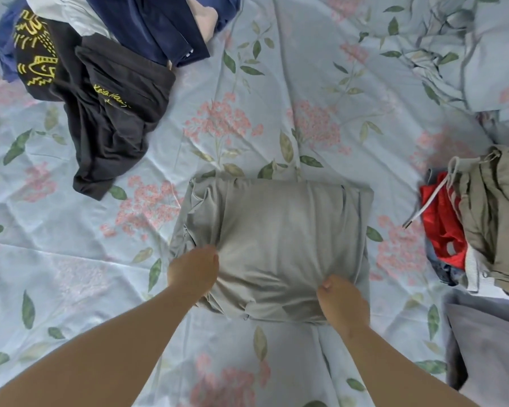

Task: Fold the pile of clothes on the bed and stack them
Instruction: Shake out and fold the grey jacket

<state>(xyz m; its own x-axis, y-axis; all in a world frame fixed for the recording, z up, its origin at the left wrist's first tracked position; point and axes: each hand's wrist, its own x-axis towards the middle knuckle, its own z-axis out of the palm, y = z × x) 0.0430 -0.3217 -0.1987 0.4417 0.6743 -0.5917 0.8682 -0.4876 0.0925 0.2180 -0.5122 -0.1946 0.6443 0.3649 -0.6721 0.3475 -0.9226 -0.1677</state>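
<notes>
The bed (276, 83), under a floral sheet, spread out on every side of the hands. The unfolded pile (106, 92) of black and navy clothes lay well beyond the left hand (193, 271), up and to its left. The grey garment (276, 230), already folded into a block, sat directly ahead of both hands, its long axis running from one hand across to the other. The folded stack (488, 218), olive on top with red beneath, stood off to the right, nearer the right hand (341, 301). Each hand gripped a near corner of the grey garment, fingers curled into the cloth; carrying it would likely mean swinging rightward.
</notes>
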